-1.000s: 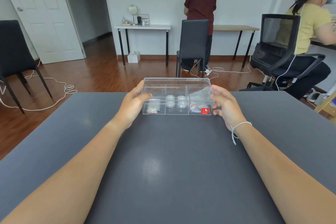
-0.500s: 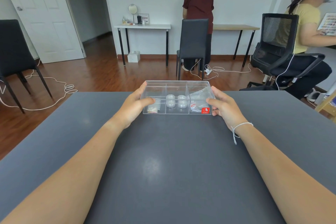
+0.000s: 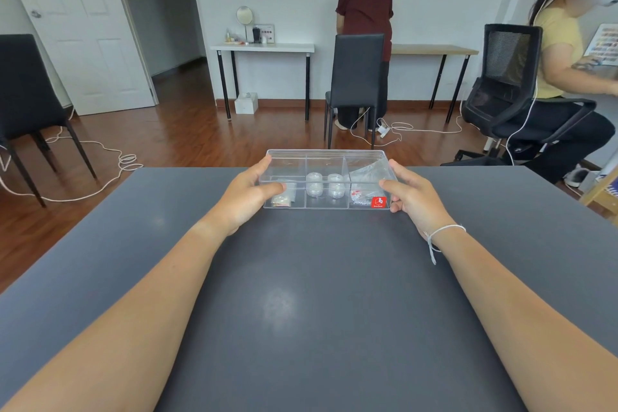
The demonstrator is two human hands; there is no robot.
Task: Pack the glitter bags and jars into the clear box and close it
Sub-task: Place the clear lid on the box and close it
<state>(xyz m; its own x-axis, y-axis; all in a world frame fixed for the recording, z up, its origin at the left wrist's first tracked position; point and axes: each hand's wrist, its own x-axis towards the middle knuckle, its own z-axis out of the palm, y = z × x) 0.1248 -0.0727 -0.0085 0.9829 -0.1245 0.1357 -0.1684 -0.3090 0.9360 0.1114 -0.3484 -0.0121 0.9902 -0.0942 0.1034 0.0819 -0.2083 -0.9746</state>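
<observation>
The matte grey table [image 3: 301, 311] carries the clear box [image 3: 326, 179] at the middle of its far edge, a shallow, hard plastic tray of three compartments with its lid apparently lying flat on top. The left hand [image 3: 245, 199] and right hand [image 3: 413, 199] clamp its short ends, thumbs on the lid, most likely to press it shut and keep the slick box from sliding. Inside, two small round jars [image 3: 326, 186] stand in the middle compartment, with limp, crinkly glitter bags [image 3: 363, 184] on either side.
</observation>
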